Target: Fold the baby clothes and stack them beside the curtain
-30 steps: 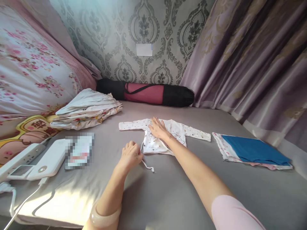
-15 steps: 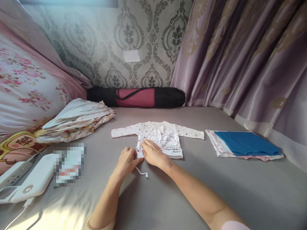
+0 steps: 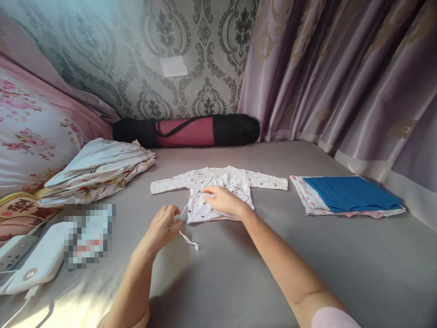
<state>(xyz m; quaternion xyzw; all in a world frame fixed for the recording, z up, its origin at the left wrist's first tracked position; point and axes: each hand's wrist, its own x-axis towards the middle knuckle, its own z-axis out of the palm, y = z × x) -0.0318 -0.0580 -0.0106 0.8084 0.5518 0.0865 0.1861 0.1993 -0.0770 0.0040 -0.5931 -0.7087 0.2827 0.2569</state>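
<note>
A small white baby shirt point(image 3: 201, 205) with tiny prints and a cartoon bear outline lies flat, both sleeves spread sideways. Over its front is my right hand point(image 3: 221, 199), open with loosely bent fingers, covering part of the bear print. To the left of the hem, my left hand point(image 3: 165, 225) has curled fingers and its thumb apart from them. A thin white tie string point(image 3: 189, 240) runs from the shirt's left side behind that thumb, its knotted end on the sheet. Whether the thumb touches the string is hard to see.
The grey sheet point(image 3: 218, 273) carries a folded stack with blue cloth point(image 3: 351, 193) at right. Piled cloths point(image 3: 99, 168), a white power bank point(image 3: 44, 259), a power strip point(image 3: 15, 250) and a blurred packet point(image 3: 90, 237) are at left. A black-and-red roll bag point(image 3: 186, 132) lies against the wall.
Both hands have come off the shirt's lower left edge: my left hand moved left, my right hand rose and moved over the bear print. The string's end shifted left. The view tilted slightly.
</note>
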